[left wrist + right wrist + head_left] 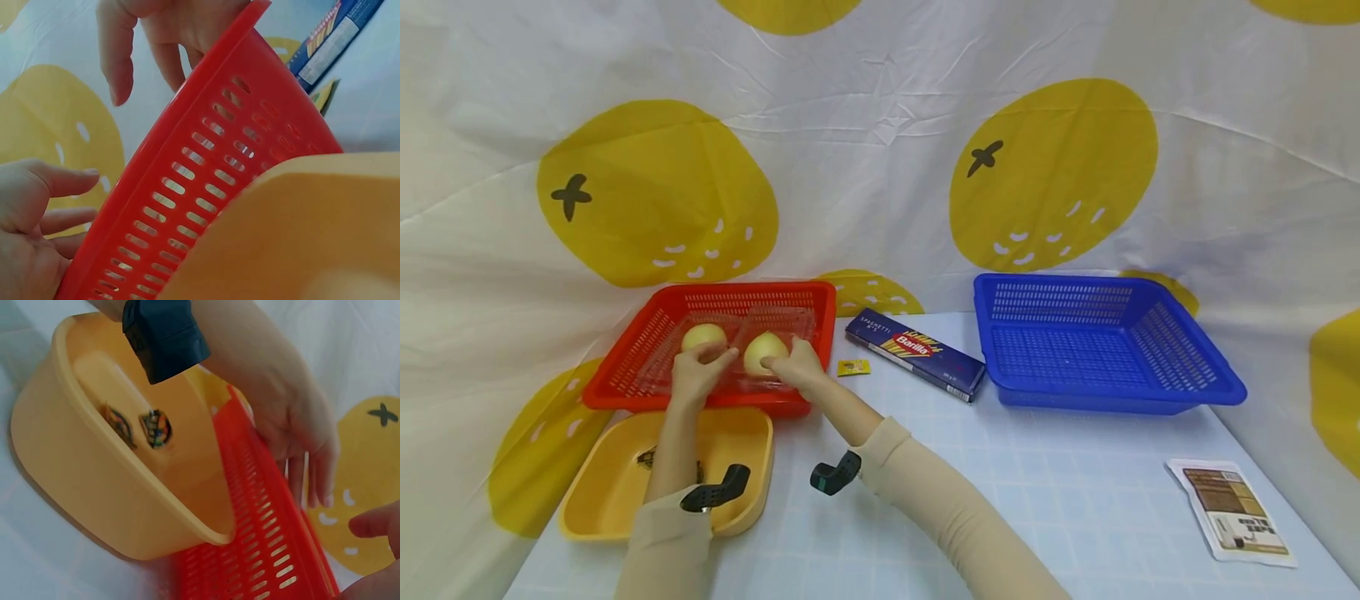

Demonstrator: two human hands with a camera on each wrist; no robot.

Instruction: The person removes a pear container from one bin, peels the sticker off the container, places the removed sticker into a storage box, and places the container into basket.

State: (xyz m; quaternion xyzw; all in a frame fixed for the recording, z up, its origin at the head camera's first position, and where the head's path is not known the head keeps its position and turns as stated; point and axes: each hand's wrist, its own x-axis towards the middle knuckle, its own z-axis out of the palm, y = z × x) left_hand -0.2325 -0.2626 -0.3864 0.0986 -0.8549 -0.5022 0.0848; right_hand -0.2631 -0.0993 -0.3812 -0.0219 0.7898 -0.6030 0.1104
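In the head view, a round pale-yellow fruit [703, 336] and a second pale-yellow fruit [764, 354] lie side by side within clear plastic packaging [786, 319] in the red basket [711, 289]. My left hand [695, 375] reaches over the basket's near rim, fingers and thumb spread by the left fruit. From the other side my right hand [800, 367] comes in, its thumb overlapping the right fruit's near side. Both hands show relaxed fingers above the rim in the wrist views, where the basket wall hides the fruit.
A yellow tub [760, 467] holding small dark-printed items stands before the red basket. To the right are a small yellow packet [853, 367], a blue spaghetti box [917, 354] and a blue basket [1060, 350]. A white-and-brown pouch [1232, 512] lies at the front right.
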